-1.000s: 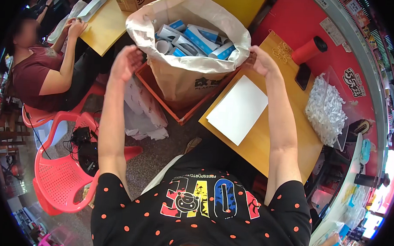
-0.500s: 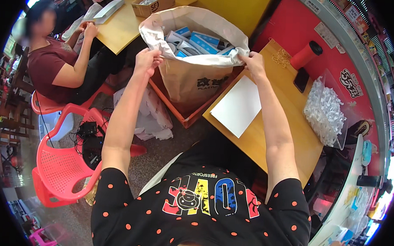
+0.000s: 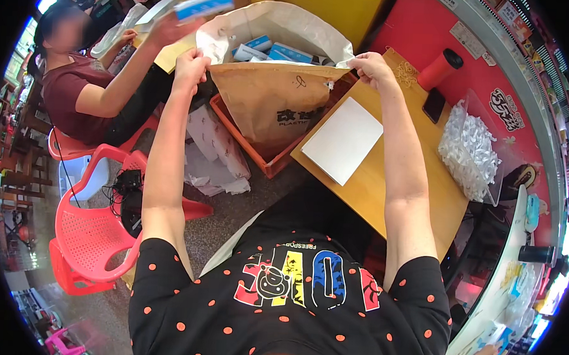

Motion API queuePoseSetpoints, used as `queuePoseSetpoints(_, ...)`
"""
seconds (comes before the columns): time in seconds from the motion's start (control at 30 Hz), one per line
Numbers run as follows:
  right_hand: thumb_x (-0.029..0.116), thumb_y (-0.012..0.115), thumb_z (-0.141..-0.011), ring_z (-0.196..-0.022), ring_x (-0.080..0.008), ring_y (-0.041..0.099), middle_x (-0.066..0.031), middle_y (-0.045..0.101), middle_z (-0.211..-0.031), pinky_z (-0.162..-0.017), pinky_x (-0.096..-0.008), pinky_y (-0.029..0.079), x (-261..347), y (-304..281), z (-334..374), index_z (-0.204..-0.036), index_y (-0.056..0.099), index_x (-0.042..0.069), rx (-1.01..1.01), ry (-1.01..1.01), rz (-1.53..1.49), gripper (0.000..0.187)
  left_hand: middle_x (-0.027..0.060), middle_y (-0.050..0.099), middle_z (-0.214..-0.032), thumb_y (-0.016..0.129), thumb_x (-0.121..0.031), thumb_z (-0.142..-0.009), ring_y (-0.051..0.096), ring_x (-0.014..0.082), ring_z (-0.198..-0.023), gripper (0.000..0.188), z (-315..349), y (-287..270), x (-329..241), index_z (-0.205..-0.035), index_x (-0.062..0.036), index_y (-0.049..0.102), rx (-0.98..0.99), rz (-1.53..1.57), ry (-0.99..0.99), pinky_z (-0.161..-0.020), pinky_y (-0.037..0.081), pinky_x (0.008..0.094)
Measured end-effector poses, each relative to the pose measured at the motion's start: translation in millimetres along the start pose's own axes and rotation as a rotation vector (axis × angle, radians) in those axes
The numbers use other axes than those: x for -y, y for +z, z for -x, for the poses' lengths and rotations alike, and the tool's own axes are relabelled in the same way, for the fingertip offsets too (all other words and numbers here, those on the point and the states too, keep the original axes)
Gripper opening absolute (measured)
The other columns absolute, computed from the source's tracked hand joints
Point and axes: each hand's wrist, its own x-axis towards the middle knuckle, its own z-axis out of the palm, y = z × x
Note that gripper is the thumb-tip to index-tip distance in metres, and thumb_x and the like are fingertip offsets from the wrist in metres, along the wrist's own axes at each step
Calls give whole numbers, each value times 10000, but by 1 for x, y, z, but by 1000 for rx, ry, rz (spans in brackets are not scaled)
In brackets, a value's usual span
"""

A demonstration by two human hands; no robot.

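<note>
A large brown paper sack (image 3: 256,103) with a white lining stands in an orange crate (image 3: 269,172) ahead of me. My left hand (image 3: 191,72) is closed on the left corner of its rim. At the right corner, my right hand (image 3: 370,68) pinches the edge, so the mouth is stretched wide between them. Several blue-and-white boxes (image 3: 290,53) lie inside; the raised front edge hides their lower parts. Above the sack's left side, a co-worker's hand (image 3: 171,30) holds a blue-and-white box (image 3: 204,6), blurred by motion.
To the right, a wooden table (image 3: 384,213) bears white sheets (image 3: 344,141), a phone (image 3: 434,105), a red cylinder (image 3: 440,69) and a bag of white pieces (image 3: 468,154). At left stand red chairs (image 3: 94,242), a seated co-worker (image 3: 79,80) and crumpled paper (image 3: 215,155).
My hands have spread apart, lifting the sack's front rim and pulling it taut. The co-worker's arm has come up from the left table with a box over the sack.
</note>
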Motion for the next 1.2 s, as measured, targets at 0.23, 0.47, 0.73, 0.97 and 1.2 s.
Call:
queuePoseSetpoints(0.23, 113, 622, -755, -613, -200, 595, -79, 611, -702, -542, -328, 473, 1, -4, -13, -762, 644, 43, -221, -60, 416, 73, -28, 461, -527, 587, -5, -728, 431, 61, -351, 205, 11, 6, 13, -687, -134, 433, 115, 208, -2, -317, 275, 185)
queuePoseSetpoints(0.47, 274, 600, -802, -1007, -326, 611, -170, 650, -1046, -846, -406, 486, 66, 7, 22, -1026, 652, 77, -441, -343, 807, 304, -20, 476, -540, 581, 15, -722, 429, 60, -336, 196, 16, -2, 16, -671, -109, 439, 33, 222, 31, -309, 269, 198)
queuePoseSetpoints(0.73, 453, 693, -737, -1037, -320, 608, -208, 638, -1089, -905, -372, 465, 35, 11, -52, -1106, 634, -14, -217, -330, 930, 599, 118, 555, -1028, 659, -291, -805, 579, 298, -977, 353, 73, 35, -34, -1109, -114, 624, -213, -960, 882, -847, 468, 449)
queuePoseSetpoints(0.97, 218, 560, -784, -923, -334, 633, -160, 665, -941, -797, -422, 503, 67, 23, -60, -860, 677, 104, -566, -463, 849, 180, 106, 555, -879, 578, -115, -857, 564, 283, -912, 143, 38, 21, -6, -974, -49, 626, 387, -798, 932, -856, 434, 418)
queuePoseSetpoints(1.2, 341, 582, -848, -1104, -344, 564, -199, 598, -1164, -917, -432, 463, 80, 20, -37, -1088, 617, 53, -465, -333, 1011, 376, 134, 567, -745, 610, -151, -812, 570, 309, -806, 162, 55, 0, -34, -744, -11, 567, 681, -639, 881, -802, 429, 406)
